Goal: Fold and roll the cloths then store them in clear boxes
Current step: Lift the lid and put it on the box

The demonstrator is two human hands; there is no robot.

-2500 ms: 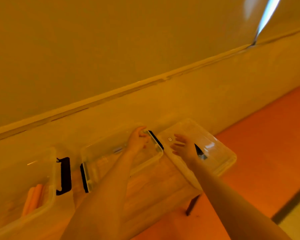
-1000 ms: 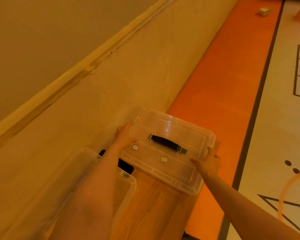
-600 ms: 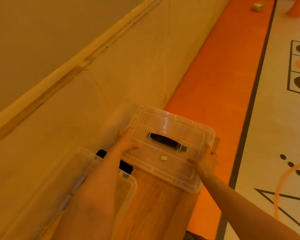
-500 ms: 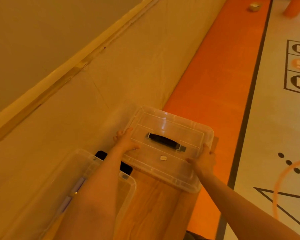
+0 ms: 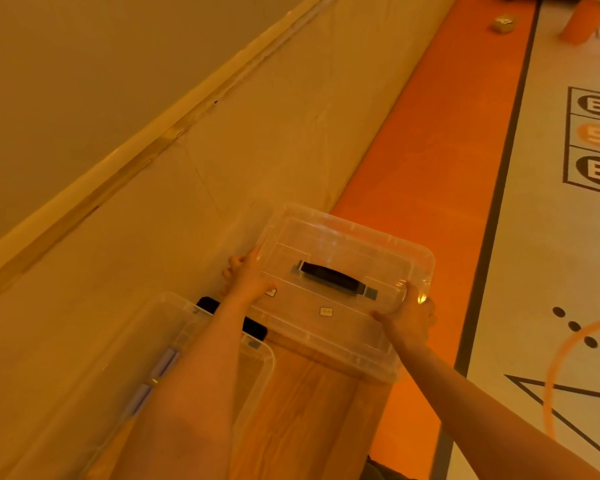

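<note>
Nearest to me, at about seven o'clock, an open clear box point(image 5: 174, 368) sits on the wooden surface point(image 5: 302, 410), something pale lilac lying inside it, too blurred to name. Just past its far corner shows a black latch point(image 5: 253, 329).

Beyond that, toward twelve o'clock, the lidded clear box point(image 5: 340, 292) rests at the surface's far end, and both hands are on it. The left hand point(image 5: 246, 280) holds the lid's left short end at nine o'clock, thumb on top, fingers curled over the edge. The right hand point(image 5: 407, 315) clasps the right short end at three o'clock, fingers wrapped round the rim. So the grip is closed on the box from both sides.

The box's long axis runs left to right between the hands, its black handle point(image 5: 333, 278) lying along that line, midway. Neither hand is nearer; a lift or shift should go evenly, I'd judge.

No cloth shows inside it.

Farther off run the orange floor strip point(image 5: 426, 161) and the wall point(image 5: 118, 81).
</note>
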